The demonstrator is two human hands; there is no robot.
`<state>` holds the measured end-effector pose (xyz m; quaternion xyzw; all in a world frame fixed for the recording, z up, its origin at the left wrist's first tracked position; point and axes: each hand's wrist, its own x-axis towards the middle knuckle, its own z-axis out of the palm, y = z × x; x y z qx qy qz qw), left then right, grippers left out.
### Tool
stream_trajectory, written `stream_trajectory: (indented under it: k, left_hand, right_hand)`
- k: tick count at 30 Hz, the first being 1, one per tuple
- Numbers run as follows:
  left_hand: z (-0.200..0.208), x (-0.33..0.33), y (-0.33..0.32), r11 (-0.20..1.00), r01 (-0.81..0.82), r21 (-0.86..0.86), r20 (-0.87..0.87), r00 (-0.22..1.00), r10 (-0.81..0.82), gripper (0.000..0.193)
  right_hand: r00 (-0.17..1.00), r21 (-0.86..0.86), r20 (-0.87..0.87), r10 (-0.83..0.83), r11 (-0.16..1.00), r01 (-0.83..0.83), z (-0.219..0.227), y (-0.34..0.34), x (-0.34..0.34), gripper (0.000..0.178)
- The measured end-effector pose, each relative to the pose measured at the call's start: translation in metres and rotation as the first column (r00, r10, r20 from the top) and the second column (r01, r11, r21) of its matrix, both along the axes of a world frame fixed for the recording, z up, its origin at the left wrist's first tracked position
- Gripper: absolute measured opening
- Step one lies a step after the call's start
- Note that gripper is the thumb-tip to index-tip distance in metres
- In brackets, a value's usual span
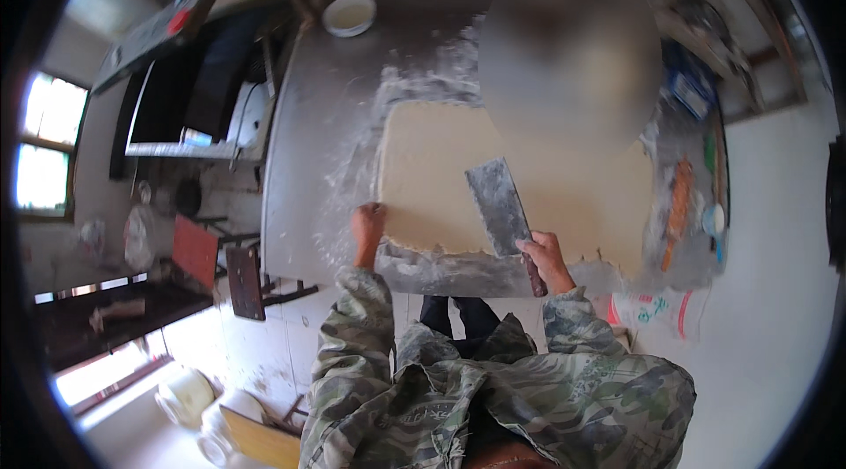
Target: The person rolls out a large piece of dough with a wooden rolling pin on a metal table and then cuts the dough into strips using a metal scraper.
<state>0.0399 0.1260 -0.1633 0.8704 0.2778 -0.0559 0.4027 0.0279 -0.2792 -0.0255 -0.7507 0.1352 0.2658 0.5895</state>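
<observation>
A broad sheet of pale dough lies flat on the grey, flour-dusted table. My right hand is closed around the dark handle of a cleaver. The cleaver's wide grey blade points away from me over the dough, above its near edge; I cannot tell whether it touches. At the dough's near left corner is my left hand, fingers curled together against the edge. What is between those fingertips, if anything, is hidden. A round blurred patch covers the far right part of the dough.
A white bowl stands at the table's far left corner. A rolling pin lies along the right side, near a blue package. Below the near right edge sits a white sack. Wooden stools stand left of the table.
</observation>
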Motion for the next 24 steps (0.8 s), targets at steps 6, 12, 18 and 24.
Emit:
stream_trajectory:
  k: [6,12,18,24]
  left_hand:
    - [-0.023,-0.003,0.002,0.994,0.056,0.094,0.023,0.998,-0.058,0.033]
    - [-0.044,-0.002,0.028,0.998,0.050,0.040,-0.040,0.998,-0.048,0.032]
    - [-0.033,-0.014,0.030,0.998,0.064,-0.002,-0.108,0.992,-0.064,0.027]
    - [-0.004,-0.015,0.029,0.990,0.103,-0.100,-0.040,0.993,-0.108,0.027]
  right_hand:
    - [0.925,0.204,-0.113,-0.363,0.903,0.379,0.002,-0.075,-0.057,0.014]
    - [0.844,0.275,-0.149,-0.516,0.798,0.537,0.015,-0.105,-0.075,0.013]
    - [0.831,0.499,-0.129,-0.541,0.689,0.526,0.084,-0.064,-0.062,0.018]
    - [0.902,0.420,-0.244,-0.357,0.800,0.430,0.035,-0.007,-0.090,0.019]
